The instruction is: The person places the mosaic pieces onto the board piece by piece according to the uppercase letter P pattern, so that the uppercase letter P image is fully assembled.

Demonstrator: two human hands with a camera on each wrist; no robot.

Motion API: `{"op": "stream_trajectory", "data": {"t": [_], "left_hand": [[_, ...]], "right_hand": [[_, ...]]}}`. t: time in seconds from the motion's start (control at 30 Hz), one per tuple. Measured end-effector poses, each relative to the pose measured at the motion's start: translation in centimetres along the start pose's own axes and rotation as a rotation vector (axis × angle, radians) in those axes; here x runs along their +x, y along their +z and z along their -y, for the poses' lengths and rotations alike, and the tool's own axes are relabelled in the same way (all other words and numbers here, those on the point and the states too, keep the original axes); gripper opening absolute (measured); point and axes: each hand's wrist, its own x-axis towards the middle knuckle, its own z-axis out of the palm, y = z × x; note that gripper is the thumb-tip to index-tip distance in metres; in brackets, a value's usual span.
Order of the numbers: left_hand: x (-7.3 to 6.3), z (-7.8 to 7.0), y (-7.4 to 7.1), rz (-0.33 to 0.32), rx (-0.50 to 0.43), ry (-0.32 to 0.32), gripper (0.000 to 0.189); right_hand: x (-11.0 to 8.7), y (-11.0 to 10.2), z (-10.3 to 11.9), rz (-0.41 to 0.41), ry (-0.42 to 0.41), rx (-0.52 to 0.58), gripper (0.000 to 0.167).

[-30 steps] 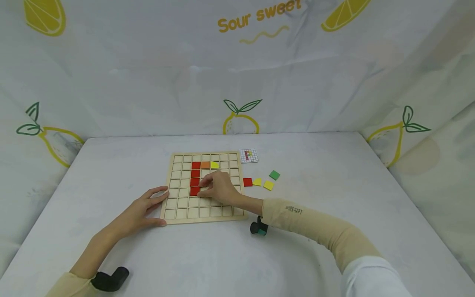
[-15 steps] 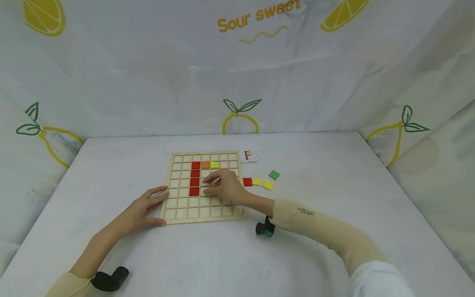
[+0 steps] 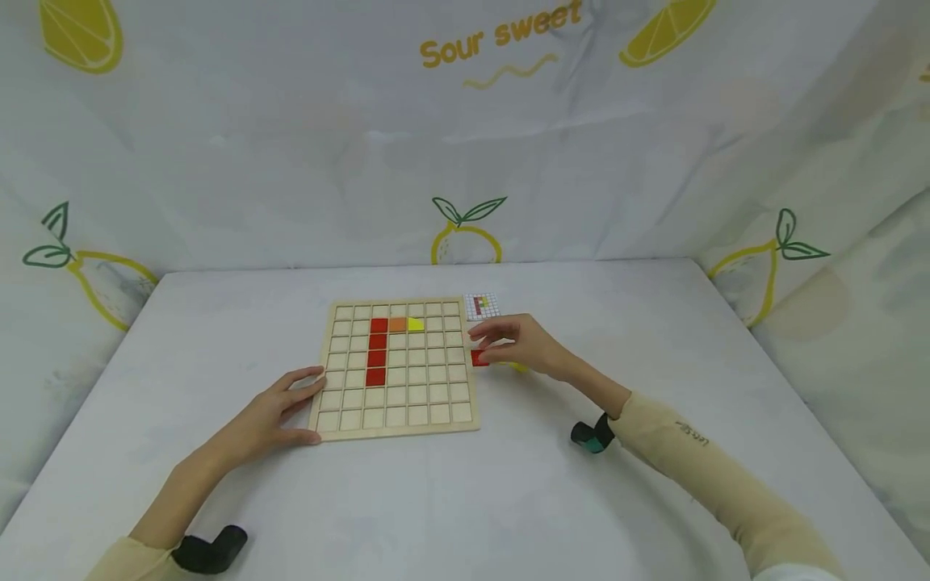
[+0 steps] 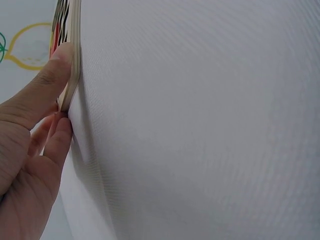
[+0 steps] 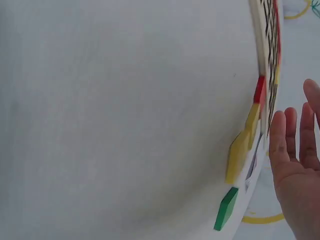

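Observation:
A wooden grid board (image 3: 429,395) lies on the table. Set in its cells are a column of red square tiles (image 3: 377,341), an orange tile (image 3: 397,324) and a yellow tile (image 3: 416,324) with one curved side. My left hand (image 3: 254,428) touches the board's left edge, fingers spread and thumb near the lower corner. Off the board's right side, my right hand (image 3: 526,345) is over the loose tiles with nothing between its relaxed fingers. Below it a loose red tile (image 3: 477,359) shows in part. The right wrist view shows yellow tiles (image 5: 237,156) and a green tile (image 5: 226,208).
A small pattern card (image 3: 482,306) lies by the board's upper right corner. White cloth (image 3: 291,161) with lemon prints stands behind and at the sides of the white table (image 3: 407,508). Black wrist devices (image 3: 211,550) hang at both wrists.
My right hand has moved right, from beside the lower red tiles on the board to above the loose tiles, now hiding most of them. The left hand stays at the board's edge.

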Motion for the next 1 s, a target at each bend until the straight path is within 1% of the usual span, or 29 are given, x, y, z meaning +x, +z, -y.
{"op": "stream_trajectory", "data": {"t": [0.1,0.17,0.33,0.4,0.53,0.63,0.73,0.8,1.0], "left_hand": [[0.0,0.2,0.2,-0.002,-0.003,0.019,0.082],[0.0,0.3,0.3,-0.002,-0.002,0.027,0.081],[-0.1,0.2,0.3,-0.002,0.002,0.008,0.081],[-0.1,0.2,0.3,-0.001,0.006,0.007,0.081],[-0.1,0.2,0.2,-0.001,0.018,0.01,0.081],[-0.1,0.2,0.2,-0.001,0.019,0.01,0.081],[-0.1,0.3,0.2,0.001,0.017,0.008,0.081],[-0.1,0.3,0.2,0.001,0.022,0.01,0.081],[-0.2,0.1,-0.1,0.0,0.018,0.002,0.081]], "right_hand": [[0.1,-0.8,-1.1,0.007,0.014,-0.007,0.037],[0.2,-1.1,-1.5,0.0,0.023,-0.034,0.037],[0.4,-1.3,-1.9,-0.008,0.025,-0.129,0.035],[0.6,-1.3,-2.0,0.0,0.02,-0.14,0.035],[1.1,-1.2,-1.9,0.04,-0.018,-0.116,0.037],[1.5,-1.0,-1.9,0.082,-0.045,-0.064,0.037],[1.8,-0.7,-1.8,0.114,-0.053,-0.023,0.037],[1.8,-0.5,-1.8,0.125,-0.065,-0.017,0.037],[1.7,-0.1,-1.8,0.123,-0.108,-0.026,0.036]]}}
